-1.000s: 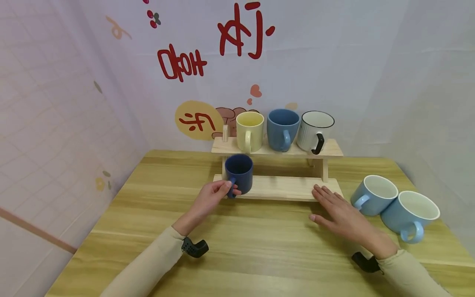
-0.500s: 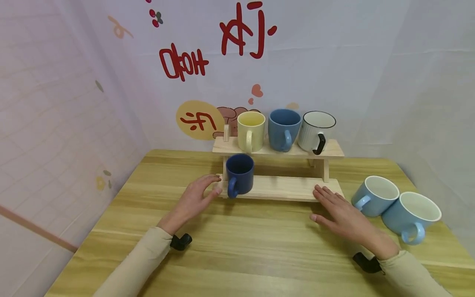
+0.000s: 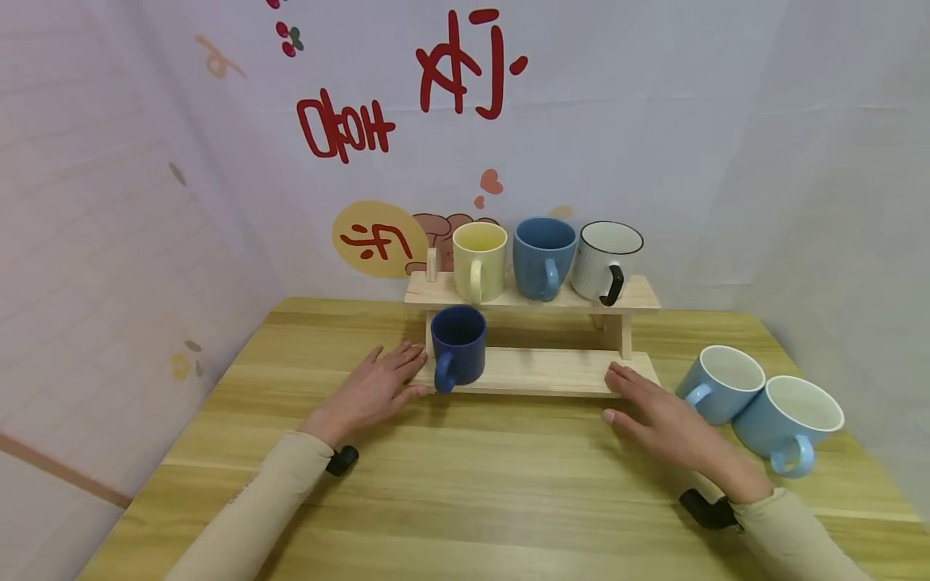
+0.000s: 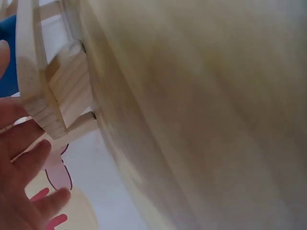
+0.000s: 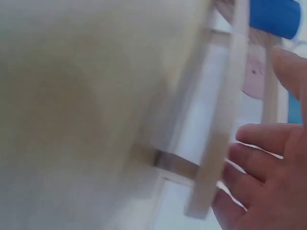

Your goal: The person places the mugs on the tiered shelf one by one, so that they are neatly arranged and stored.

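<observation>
A two-tier wooden rack (image 3: 545, 371) stands at the back of the table. On its lower board, at the left end, sits a dark blue mug (image 3: 459, 349) with its handle toward me. My left hand (image 3: 370, 391) lies beside that mug, fingers extended and touching the rack's left end. At the right end of the lower board rests my right hand (image 3: 664, 424), its fingers straight. The upper board carries a yellow mug (image 3: 479, 262), a medium blue mug (image 3: 544, 258) and a white mug (image 3: 603, 262) with a black rim and handle. Neither hand holds anything.
Two light blue mugs with white insides, one nearer the rack (image 3: 719, 386) and one farther right (image 3: 788, 418), stand on the wooden table (image 3: 508, 500) beside my right hand. Behind the rack hangs a printed white cloth (image 3: 617, 121).
My left hand let go of the dark blue mug's handle, drew back left, then came down at the rack's left end. The right hand stayed at the other end.
</observation>
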### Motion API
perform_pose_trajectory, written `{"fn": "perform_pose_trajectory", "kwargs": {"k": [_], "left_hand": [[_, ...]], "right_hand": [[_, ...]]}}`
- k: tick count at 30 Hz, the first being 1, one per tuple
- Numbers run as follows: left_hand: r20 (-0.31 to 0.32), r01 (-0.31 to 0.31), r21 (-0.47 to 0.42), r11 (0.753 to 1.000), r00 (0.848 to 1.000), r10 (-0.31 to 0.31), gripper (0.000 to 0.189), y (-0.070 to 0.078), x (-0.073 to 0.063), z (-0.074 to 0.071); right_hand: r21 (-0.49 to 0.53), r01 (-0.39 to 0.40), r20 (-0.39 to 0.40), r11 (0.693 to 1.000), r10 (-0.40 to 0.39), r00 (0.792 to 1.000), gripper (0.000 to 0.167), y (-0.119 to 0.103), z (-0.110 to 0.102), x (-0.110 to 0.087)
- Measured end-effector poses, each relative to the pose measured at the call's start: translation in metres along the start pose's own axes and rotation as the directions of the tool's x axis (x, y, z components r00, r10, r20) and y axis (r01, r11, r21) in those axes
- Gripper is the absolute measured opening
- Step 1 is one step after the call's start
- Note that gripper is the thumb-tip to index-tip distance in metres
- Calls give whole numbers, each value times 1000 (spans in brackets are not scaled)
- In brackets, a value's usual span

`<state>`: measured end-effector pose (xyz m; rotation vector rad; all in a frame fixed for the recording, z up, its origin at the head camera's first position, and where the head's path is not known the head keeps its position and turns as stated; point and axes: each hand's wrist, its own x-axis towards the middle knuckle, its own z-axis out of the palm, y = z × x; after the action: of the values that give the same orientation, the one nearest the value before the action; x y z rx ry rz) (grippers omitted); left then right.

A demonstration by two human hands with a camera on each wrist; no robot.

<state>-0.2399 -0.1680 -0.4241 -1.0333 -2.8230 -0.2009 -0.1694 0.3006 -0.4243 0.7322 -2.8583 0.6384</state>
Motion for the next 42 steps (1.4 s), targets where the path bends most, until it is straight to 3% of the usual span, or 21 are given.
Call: {"fn": "perform_pose_trajectory", "kwargs": {"k": [4, 13, 18, 22, 25, 30, 32, 39, 42], "left_hand": [[1, -32, 40, 999, 999, 32, 59, -6, 0, 1], [-5, -26, -39, 999, 1000, 26, 58, -10, -2, -1], [-21, -28, -69, 997, 999, 27, 57, -7, -1, 0], [-31, -25, -103, 994, 999, 22, 56, -7, 0, 1], [-33, -26, -109, 994, 999, 22, 56, -6, 1, 1], [-18, -23, -111, 994, 1000, 22, 56, -6, 1, 1], [-6, -14, -107, 994, 1000, 13, 56, -5, 2, 0], [14, 11, -116, 993, 1000, -9, 55, -3, 4, 0], [21, 16, -121, 993, 1000, -13, 55, -2, 4, -1]], "right_hand": [[53, -49, -75, 997, 53, 996, 58, -2, -15, 0], [239, -146, -207, 960, 198, 958, 38, -4, -44, -31], [379, -219, -141, 899, 289, 947, 39, 1, -53, -52], [487, -249, -65, 837, 319, 945, 43, 9, -56, -68], [590, -250, -38, 768, 336, 941, 45, 16, -54, -78], [780, -225, 1, 584, 359, 933, 47, 27, -45, -88], [825, -203, 6, 528, 351, 936, 48, 30, -40, -89], [906, -166, 19, 390, 352, 936, 60, 34, -30, -86], [936, -176, 53, 304, 373, 926, 72, 37, -28, -80]]}}
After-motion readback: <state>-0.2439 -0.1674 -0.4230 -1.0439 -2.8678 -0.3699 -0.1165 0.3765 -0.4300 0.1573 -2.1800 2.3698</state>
